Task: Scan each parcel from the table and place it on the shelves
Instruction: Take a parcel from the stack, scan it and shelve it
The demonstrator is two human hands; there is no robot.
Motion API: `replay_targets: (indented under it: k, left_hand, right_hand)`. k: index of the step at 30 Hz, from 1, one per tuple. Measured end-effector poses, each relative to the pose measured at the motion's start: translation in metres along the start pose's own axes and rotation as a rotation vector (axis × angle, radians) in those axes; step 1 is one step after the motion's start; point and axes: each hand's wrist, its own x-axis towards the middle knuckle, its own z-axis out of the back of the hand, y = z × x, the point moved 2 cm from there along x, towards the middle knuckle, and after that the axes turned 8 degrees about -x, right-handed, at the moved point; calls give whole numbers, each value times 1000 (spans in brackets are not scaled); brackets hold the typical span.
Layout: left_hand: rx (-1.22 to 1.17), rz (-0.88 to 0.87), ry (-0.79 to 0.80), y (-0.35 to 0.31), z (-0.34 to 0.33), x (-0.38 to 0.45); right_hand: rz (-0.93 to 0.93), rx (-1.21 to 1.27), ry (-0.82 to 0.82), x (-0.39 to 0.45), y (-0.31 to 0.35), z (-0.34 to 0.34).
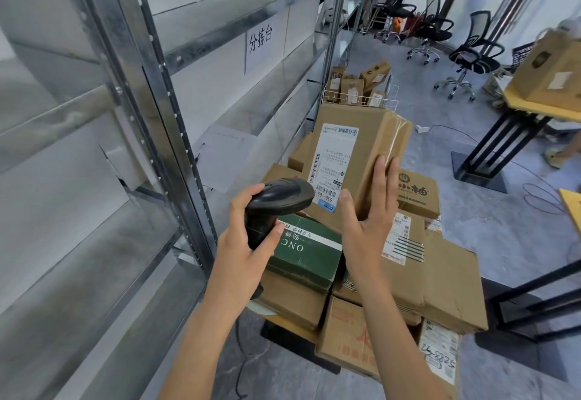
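Left hand: my left hand [248,236] grips the black handheld barcode scanner [276,204], aimed at the parcel's label.
Right hand: my right hand [367,220] holds the brown cardboard parcel [361,160] tilted up, thumb and fingers clasping its lower edge.
Parcel position: above the heaped cardboard boxes [408,273], beside the grey metal shelves [132,100].

Head-worn view, downward, near hands [367,226]

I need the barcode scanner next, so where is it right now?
In the head view the black scanner sits low and centre-left, gripped in the left hand, just above the green box and left of the held parcel.
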Motion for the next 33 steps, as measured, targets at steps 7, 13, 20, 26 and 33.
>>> replay_targets:
  k: [7,13,20,26,33]
  left_hand:
    - [13,-17,8,3,-2,1]
    - [19,4,34,1,-2,1]
    - [9,13,40,1,-1,3]
    - [31,7,29,3,3,6]
    - [34,15,-10,0,10,2]
  right_hand:
    - [-18,3,-3,-2,-3,-1]
    - [-43,34,-15,1,-3,0]
    - [-56,27,-20,2,-3,-2]
    - [-38,19,-24,2,0,-5]
    - [-56,15,24,-3,5,-9]
